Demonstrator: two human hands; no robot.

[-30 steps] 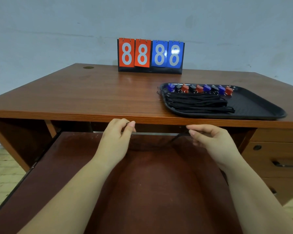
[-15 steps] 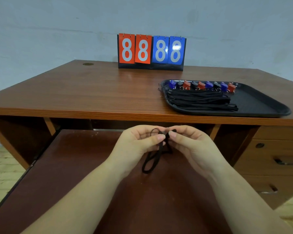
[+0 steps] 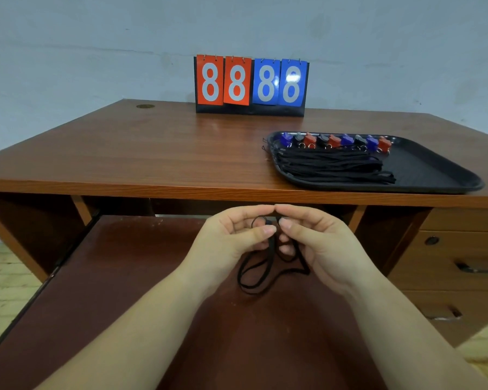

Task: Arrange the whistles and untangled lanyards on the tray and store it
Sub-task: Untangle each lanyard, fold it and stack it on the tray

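A black lanyard (image 3: 255, 273) hangs in loose loops between my two hands, just in front of the desk's front edge. My left hand (image 3: 231, 243) pinches its upper end between thumb and forefinger. My right hand (image 3: 319, 246) pinches it close by, fingertips almost touching the left ones. On the desk at the right lies a black tray (image 3: 434, 175). A row of several blue, black and red whistles (image 3: 335, 140) lines its far edge. A bundle of straight black lanyards (image 3: 333, 167) lies in front of them on the tray.
A pulled-out dark brown shelf (image 3: 124, 291) extends under my arms. A red and blue flip scoreboard (image 3: 251, 84) showing 8s stands at the back of the desk (image 3: 152, 153). Drawers with handles (image 3: 473, 267) fill the desk's right side.
My hands came together from the desk's underside and drew the black lanyard out over the shelf; its loops now hang lower and wider than half a second ago.
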